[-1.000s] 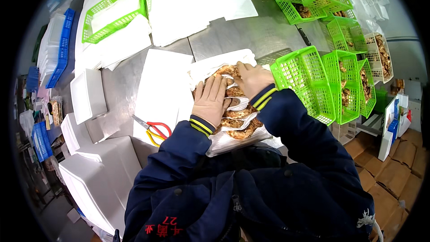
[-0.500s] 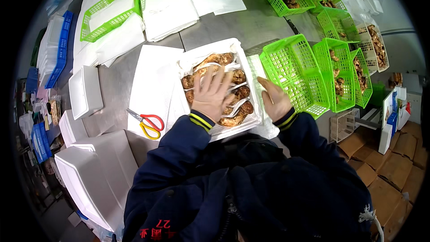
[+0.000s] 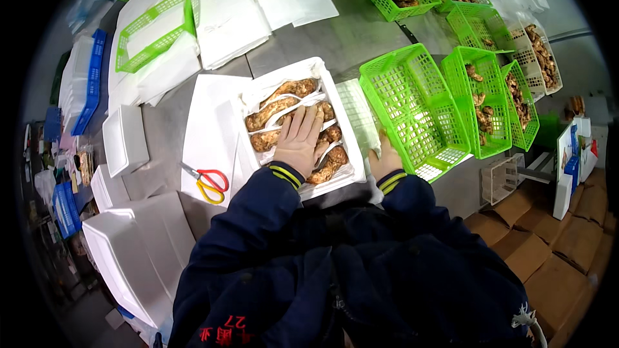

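A white foam box (image 3: 350,148) holds several thick brown mushrooms (image 3: 330,165) laid in rows, with strips of white paper between them. My left hand (image 3: 300,138), in a pale glove, lies flat over the middle mushrooms, its fingers stretched and fairly close together. It covers part of them. Just right of the box, my right hand (image 3: 387,160) rests by the lower end of a pale lined sheet (image 3: 358,113), thumb apart from the fingers. Nothing shows in its grasp. Scissors (image 3: 209,182) with red and yellow handles lie on white paper (image 3: 209,116) left of the box.
A green basket (image 3: 412,106) stands beside my right hand; another green basket (image 3: 478,111) with mushrooms is beyond it. More baskets fill the far right. White paper stacks (image 3: 229,19) and a green basket (image 3: 155,32) lie far left. White foam boxes (image 3: 138,245) stand near left.
My left hand's fingers have drawn closer together and settled on the mushrooms. My right hand has lowered beside the box. The whole view has shifted slightly.
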Tool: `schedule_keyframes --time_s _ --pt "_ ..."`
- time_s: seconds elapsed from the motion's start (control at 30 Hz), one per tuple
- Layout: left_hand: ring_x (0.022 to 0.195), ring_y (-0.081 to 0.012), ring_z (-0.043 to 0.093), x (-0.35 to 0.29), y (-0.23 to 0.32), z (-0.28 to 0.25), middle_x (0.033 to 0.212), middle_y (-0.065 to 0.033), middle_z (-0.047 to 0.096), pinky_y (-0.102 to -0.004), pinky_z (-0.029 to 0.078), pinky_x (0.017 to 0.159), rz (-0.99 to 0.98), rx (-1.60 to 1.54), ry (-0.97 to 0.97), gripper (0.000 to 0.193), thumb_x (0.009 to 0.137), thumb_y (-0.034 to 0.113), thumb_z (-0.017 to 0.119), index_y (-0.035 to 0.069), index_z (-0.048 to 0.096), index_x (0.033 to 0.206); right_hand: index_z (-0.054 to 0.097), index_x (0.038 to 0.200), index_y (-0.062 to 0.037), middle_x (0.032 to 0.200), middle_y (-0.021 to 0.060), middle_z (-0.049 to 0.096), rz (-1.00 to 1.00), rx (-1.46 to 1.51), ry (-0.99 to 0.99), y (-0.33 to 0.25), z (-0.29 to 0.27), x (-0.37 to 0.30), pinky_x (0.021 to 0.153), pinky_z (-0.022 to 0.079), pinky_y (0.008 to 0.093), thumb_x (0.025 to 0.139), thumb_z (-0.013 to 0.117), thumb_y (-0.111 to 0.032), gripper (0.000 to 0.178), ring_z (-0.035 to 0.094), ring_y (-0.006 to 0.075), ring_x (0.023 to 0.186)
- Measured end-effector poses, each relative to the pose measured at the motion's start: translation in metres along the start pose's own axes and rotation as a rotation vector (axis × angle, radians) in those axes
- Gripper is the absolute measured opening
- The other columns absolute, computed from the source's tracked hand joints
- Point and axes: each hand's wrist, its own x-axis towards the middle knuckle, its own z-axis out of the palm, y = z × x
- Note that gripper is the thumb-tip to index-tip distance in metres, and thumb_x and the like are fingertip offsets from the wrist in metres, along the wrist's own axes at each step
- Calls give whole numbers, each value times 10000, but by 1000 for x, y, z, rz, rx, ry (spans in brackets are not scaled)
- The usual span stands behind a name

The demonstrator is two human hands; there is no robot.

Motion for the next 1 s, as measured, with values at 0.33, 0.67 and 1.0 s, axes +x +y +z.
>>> schedule_keyframes --time_s 0.33,0.67,1.0 --pt "1122 -209 646 -132 -100 -29 1236 -172 673 -310 501 994 -810 -544 484 405 1063 210 541 -67 569 1356 576 1375 -58 867 -11 576 -150 660 84 -2 7 24 677 484 231 872 702 28 526 563 82 740" --pt "1000 -359 683 -190 -81 60 1067 -246 696 -400 527 882 -1218 -773 116 712 885 488 712 -28 546 1346 574 1384 -28 941 11 621 -544 849 -452 -209 -50 -53 698 485 207 849 681 107 562 571 68 797" --pt "923 -372 680 -153 -89 32 1021 -171 687 -462 557 785 -920 -214 -189 568 842 240 760 51 519 1319 527 1444 -120 1468 147 520 -1085 -220 95 -238 7 -5 1132 325 557 962 614 -285 517 446 383 1373"
